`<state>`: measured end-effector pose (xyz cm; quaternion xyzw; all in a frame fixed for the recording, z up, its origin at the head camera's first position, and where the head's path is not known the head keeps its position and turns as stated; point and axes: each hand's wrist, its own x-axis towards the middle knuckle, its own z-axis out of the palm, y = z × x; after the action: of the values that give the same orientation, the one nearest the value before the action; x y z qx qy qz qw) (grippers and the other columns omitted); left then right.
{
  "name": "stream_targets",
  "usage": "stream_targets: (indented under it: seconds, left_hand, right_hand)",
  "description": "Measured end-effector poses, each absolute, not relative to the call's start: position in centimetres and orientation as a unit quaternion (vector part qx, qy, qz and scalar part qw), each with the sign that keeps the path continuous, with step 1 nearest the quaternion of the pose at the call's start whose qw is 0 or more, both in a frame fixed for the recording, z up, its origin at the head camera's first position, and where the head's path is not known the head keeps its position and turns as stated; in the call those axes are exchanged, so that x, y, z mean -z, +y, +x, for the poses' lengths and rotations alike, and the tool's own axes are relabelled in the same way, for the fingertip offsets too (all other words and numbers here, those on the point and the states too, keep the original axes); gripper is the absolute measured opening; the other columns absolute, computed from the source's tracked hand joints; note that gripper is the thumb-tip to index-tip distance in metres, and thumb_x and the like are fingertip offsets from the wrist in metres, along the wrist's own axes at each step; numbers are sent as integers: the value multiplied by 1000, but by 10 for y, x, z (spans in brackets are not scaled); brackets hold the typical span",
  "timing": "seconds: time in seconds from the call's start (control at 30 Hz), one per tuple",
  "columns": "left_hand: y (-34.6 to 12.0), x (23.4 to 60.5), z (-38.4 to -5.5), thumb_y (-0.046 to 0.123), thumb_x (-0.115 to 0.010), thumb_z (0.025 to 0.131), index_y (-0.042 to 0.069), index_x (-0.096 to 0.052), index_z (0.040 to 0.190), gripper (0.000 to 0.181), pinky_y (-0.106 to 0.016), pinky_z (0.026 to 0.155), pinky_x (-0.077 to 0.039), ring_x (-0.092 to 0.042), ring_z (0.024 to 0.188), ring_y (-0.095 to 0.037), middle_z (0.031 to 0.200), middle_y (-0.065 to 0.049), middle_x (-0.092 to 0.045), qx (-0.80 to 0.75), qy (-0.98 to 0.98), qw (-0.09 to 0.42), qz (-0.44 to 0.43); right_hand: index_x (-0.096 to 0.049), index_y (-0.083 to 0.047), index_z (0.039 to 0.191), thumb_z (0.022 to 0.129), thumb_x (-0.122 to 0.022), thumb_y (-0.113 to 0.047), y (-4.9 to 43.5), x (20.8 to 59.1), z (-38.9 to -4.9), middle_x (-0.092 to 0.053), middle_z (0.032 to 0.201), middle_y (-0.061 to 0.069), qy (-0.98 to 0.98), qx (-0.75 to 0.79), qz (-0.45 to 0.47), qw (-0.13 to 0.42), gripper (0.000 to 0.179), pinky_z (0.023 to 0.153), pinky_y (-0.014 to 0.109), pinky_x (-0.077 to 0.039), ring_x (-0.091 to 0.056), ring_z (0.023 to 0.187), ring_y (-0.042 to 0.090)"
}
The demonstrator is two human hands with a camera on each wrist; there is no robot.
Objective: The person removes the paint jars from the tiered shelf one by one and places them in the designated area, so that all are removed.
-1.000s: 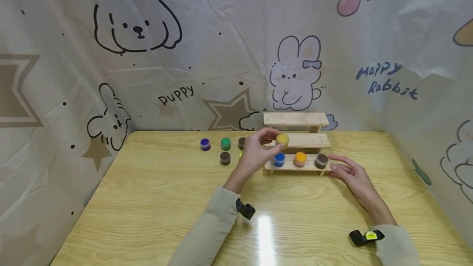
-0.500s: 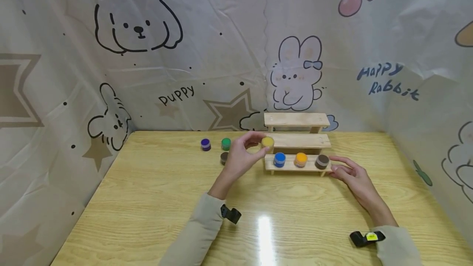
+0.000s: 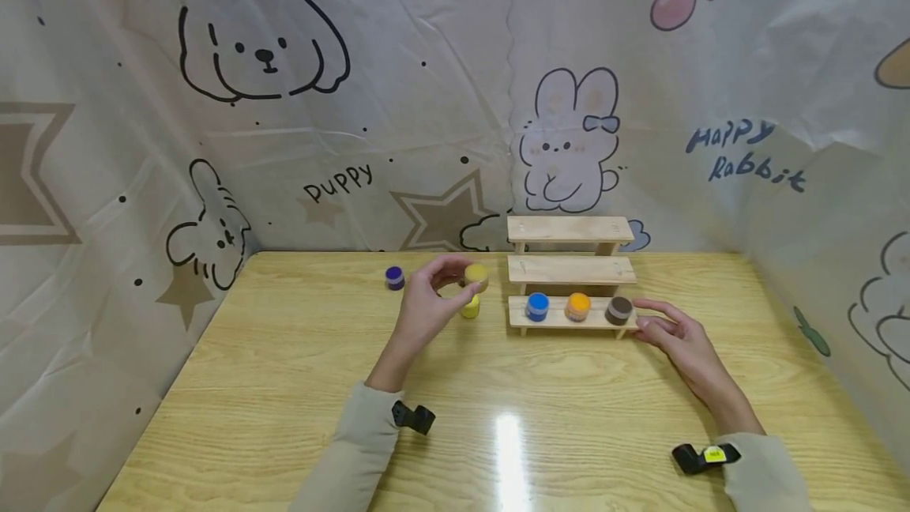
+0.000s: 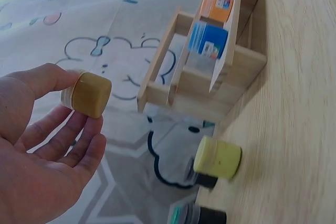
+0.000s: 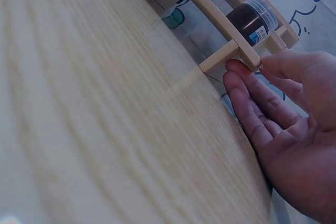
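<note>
My left hand (image 3: 425, 303) pinches a small paint jar with ochre-yellow paint (image 3: 476, 276) between thumb and fingers, held up above the table left of the wooden step rack (image 3: 572, 269). Just below it stands a bright yellow jar (image 3: 470, 308). At the rack's right end, my right hand (image 3: 686, 348) pinches the tip of the lowest shelf with thumb and fingers. That shelf carries a blue jar (image 3: 537, 306), an orange jar (image 3: 578, 306) and a dark brown jar (image 3: 619, 310) in a row. Both upper shelves are bare.
A purple jar (image 3: 394, 278) stands left of my left hand. Dark jars (image 4: 212, 216) near the yellow one show in the left wrist view, mostly hidden by the hand in the head view. A patterned cloth (image 3: 426, 101) hangs behind the table (image 3: 284, 378).
My left hand has moved left with the ochre-yellow jar, from in front of the rack to over the loose jars. The right hand stays at the rack's end.
</note>
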<state>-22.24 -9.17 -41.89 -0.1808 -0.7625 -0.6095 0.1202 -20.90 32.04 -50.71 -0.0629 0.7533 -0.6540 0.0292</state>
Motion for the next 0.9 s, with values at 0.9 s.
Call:
stream_targets:
  seconds: [0.9]
  left_hand:
    - [-158, 457, -239, -2, -79, 87, -7, -68, 118, 33, -52, 102, -51, -65, 108, -32, 117, -23, -68, 641, -753, 139, -53]
  right_hand:
    - [-50, 5, 144, 105, -61, -14, 320, 507, -210, -72, 117, -12, 739, 669, -78, 28, 46, 86, 22, -58, -71, 101, 7]
